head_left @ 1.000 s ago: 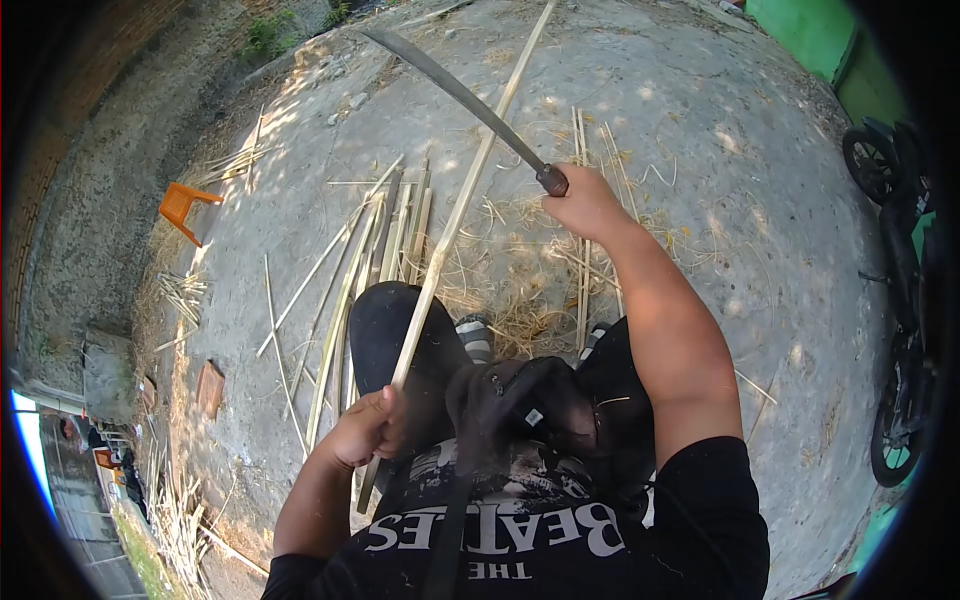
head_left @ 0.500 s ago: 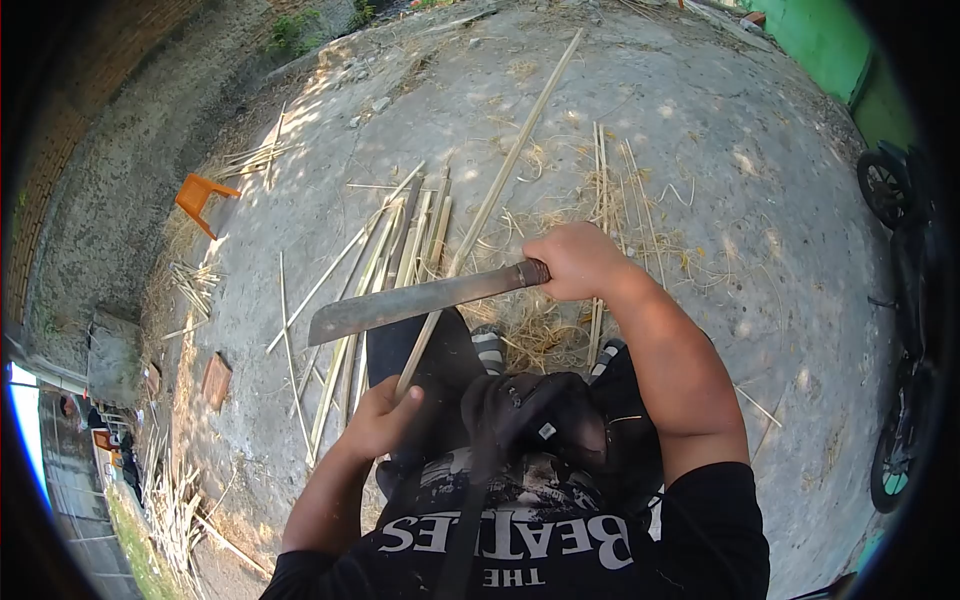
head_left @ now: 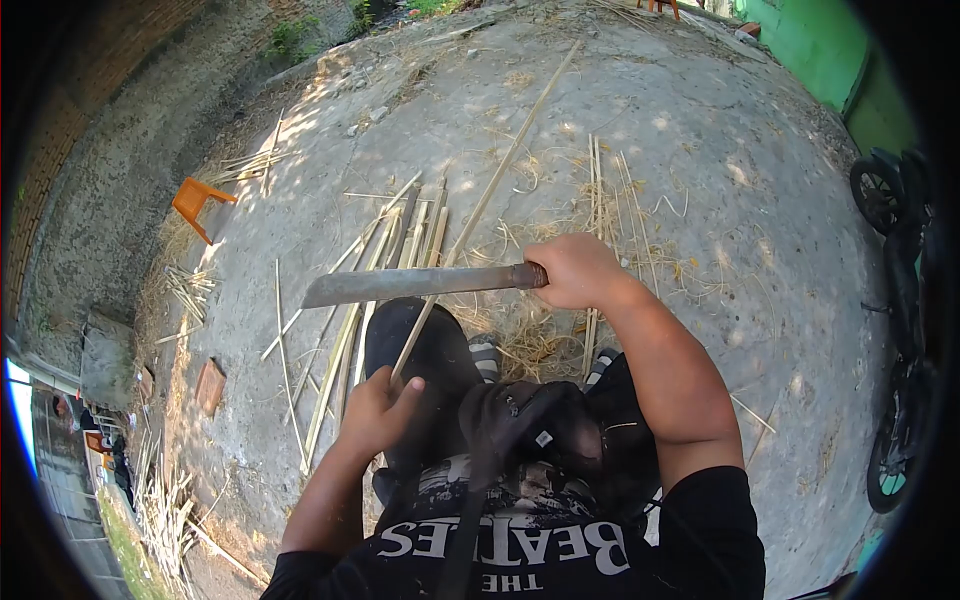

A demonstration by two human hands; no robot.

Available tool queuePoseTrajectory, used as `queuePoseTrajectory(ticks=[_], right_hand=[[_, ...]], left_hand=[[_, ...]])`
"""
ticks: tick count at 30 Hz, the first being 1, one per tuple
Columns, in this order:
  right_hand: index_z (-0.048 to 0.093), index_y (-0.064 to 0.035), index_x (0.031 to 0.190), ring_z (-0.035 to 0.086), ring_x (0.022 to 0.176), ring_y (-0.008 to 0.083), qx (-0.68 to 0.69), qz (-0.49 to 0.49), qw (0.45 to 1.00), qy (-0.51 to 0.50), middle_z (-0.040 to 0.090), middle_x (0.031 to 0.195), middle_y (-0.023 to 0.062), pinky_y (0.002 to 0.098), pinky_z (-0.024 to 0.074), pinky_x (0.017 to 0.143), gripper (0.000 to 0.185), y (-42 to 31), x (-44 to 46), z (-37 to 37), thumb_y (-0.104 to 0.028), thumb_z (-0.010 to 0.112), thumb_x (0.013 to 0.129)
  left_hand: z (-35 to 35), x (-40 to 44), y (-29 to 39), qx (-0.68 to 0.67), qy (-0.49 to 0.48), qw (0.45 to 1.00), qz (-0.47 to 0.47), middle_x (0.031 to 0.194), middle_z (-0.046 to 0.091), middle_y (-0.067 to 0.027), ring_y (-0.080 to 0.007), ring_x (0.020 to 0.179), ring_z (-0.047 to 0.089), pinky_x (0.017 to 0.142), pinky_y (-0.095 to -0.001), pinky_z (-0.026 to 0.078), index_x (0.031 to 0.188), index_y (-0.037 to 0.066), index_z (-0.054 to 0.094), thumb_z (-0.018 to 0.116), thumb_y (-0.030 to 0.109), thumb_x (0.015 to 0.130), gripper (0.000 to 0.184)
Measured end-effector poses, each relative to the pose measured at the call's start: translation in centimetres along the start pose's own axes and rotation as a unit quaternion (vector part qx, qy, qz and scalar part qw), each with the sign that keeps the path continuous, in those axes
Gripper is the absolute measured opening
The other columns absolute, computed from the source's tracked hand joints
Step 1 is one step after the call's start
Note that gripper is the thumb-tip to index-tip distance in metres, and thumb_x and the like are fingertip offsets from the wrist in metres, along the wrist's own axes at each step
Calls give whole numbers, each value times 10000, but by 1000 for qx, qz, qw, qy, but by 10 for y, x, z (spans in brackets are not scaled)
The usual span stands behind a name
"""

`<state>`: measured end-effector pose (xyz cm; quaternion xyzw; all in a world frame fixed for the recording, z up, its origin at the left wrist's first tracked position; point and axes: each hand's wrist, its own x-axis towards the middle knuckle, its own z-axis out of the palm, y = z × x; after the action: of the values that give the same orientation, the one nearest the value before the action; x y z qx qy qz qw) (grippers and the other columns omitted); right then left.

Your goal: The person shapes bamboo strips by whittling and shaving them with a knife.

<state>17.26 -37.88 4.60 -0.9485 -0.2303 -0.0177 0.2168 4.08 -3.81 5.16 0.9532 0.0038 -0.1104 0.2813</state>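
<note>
Clasps the machete (head_left: 410,287) by its handle in a closed right hand (head_left: 575,271). Pinches the long strip (head_left: 508,160) between left hand's (head_left: 378,415) thumb and fingers, lower centre. Holds the blade crosswise over the strip mid-frame, contact impossible to tell. Has more strips (head_left: 438,240) left of centre, shavings (head_left: 535,343) between the feet (head_left: 486,360).

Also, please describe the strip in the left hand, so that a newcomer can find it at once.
On the grey ground, find the seated person's left knee. The left hand near it holds the thin, pale strip. Unlike the strips lying nearby, it crosses under the wide blade and extends far beyond them.
</note>
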Motion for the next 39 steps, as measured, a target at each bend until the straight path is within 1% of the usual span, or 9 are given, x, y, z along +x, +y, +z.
queuePoseTrajectory(ticks=[1, 4, 8, 9, 13, 16, 21, 33, 39], right_hand=[[665, -128, 823, 682, 780, 402, 2, 8, 1000, -8, 688, 762, 137, 533, 515, 673, 137, 1, 0, -2, -205, 708, 719], [667, -116, 845, 692, 830, 393, 6, 25, 999, -27, 706, 822, 135, 526, 526, 713, 139, 5, 0, -1, -182, 690, 724], [671, -109, 860, 692, 863, 393, 2, 35, 998, -53, 707, 850, 147, 522, 529, 733, 152, 11, 2, 4, -183, 690, 728], [673, -109, 866, 692, 872, 392, 2, 42, 997, -65, 707, 857, 151, 521, 531, 739, 156, 13, 2, 7, -183, 691, 730], [669, -102, 863, 687, 874, 400, 3, 42, 994, -99, 699, 846, 160, 523, 529, 740, 158, 15, 5, 23, -184, 695, 731], [654, -86, 845, 674, 844, 416, 1, 20, 995, -102, 682, 806, 177, 526, 515, 713, 171, 17, 7, 35, -191, 701, 718], [652, -88, 848, 673, 838, 412, 30, 27, 993, -115, 681, 806, 173, 517, 510, 713, 190, 25, 12, 36, -198, 718, 709], [655, -111, 850, 681, 825, 405, -27, 33, 994, -100, 693, 810, 146, 520, 522, 689, 168, 25, 9, 33, -210, 713, 726], [658, -115, 849, 686, 807, 398, -13, 26, 995, -99, 695, 793, 138, 511, 528, 685, 220, 26, 9, 35, -284, 768, 761]], left_hand=[[-5, 4, 3, 46, 13, 999, 4, 690, 638, -220, -386, 684, 671, 634, -470, 497, 868, -8, 589, 638, 447, 996, 475], [-11, 6, 7, 69, 66, 994, 46, 649, 608, -223, -446, 667, 638, 614, -529, 467, 807, 11, 543, 627, 444, 999, 481], [3, -6, -11, 76, 80, 993, 40, 685, 609, -261, -500, 696, 618, 622, -562, 450, 825, 11, 549, 545, 398, 1052, 449], [6, -12, -15, 67, 77, 994, 48, 701, 607, -275, -520, 712, 612, 630, -581, 440, 846, 15, 554, 486, 374, 1079, 434], [25, -32, -41, 61, 69, 996, 6, 716, 616, -277, -522, 726, 617, 646, -603, 435, 882, 27, 557, 414, 365, 1101, 428], [29, -37, -43, 84, 66, 994, -23, 722, 623, -277, -520, 729, 619, 649, -608, 434, 913, 34, 555, 418, 369, 1099, 406], [33, -33, -52, 103, 74, 992, -11, 721, 634, -278, -525, 732, 628, 659, -615, 462, 928, 46, 549, 419, 372, 1100, 391], [28, -29, -49, 88, 54, 995, -13, 731, 631, -288, -535, 747, 625, 664, -605, 469, 931, 35, 556, 428, 368, 1100, 395], [24, -26, -56, 50, 32, 998, -8, 736, 630, -278, -529, 735, 618, 651, -581, 460, 899, 17, 551, 430, 355, 1105, 414]])
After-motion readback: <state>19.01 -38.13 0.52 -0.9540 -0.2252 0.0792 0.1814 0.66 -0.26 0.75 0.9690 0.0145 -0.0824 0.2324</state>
